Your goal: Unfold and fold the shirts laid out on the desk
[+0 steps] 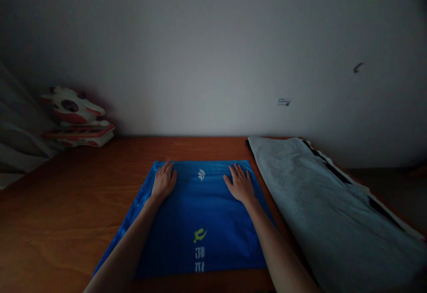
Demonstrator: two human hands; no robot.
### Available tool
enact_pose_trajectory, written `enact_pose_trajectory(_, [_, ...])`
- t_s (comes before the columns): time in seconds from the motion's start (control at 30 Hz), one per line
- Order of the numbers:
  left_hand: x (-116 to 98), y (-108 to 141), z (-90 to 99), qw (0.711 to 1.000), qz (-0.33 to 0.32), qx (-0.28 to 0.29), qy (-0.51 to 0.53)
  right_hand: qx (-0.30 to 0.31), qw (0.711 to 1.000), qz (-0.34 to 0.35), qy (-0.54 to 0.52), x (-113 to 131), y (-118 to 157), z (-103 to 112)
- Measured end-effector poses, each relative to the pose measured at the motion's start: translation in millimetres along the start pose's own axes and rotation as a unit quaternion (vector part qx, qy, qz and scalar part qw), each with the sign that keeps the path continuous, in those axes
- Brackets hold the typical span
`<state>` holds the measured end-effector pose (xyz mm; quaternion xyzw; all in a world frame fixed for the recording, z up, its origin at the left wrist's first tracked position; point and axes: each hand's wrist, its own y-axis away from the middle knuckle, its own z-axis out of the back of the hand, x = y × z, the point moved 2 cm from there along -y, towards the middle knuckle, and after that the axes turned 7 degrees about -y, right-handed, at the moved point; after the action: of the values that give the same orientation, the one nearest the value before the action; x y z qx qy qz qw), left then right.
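Observation:
A blue cloth point(203, 213) with a white logo near its far edge and a yellow-green mark with white characters near its close edge lies spread on the wooden table. My left hand point(163, 181) rests flat on its far left part, fingers extended. On the far right part lies my right hand point(240, 184), palm down with the fingers spread. Neither hand grips the cloth. The white logo sits between the two hands.
To the right, a grey cloth point(310, 204) with black and white edging lies on the wooden table point(66, 195). A cow-shaped toy with a keyboard point(80, 117) stands at the back left, near pale fabric point(20, 137). A wall rises behind.

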<state>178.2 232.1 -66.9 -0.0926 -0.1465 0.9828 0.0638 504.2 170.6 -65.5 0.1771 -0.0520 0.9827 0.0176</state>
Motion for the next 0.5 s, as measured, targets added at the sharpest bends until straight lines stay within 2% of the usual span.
enact_pose_trajectory(0.1, [6.4,1.7,7.1,0.995,0.089,-0.053,0.003,-0.026,0.999,-0.029,-0.007,-1.7,1.4,0.5])
enact_pose_trajectory(0.2, [2.2,4.6,11.0,0.991,0.131,-0.033,-0.014,-0.042,0.998,-0.046,-0.012,-0.2,4.2,1.9])
enact_pose_trajectory(0.4, [-7.9,22.5,11.4,0.997,0.061,-0.009,-0.049,-0.078,0.996,-0.036,-0.028,5.1,30.4,8.8])
enact_pose_trajectory(0.5, [-5.2,31.0,14.9,0.998,-0.003,0.018,-0.057,-0.057,0.998,-0.035,-0.019,3.9,46.8,20.7])
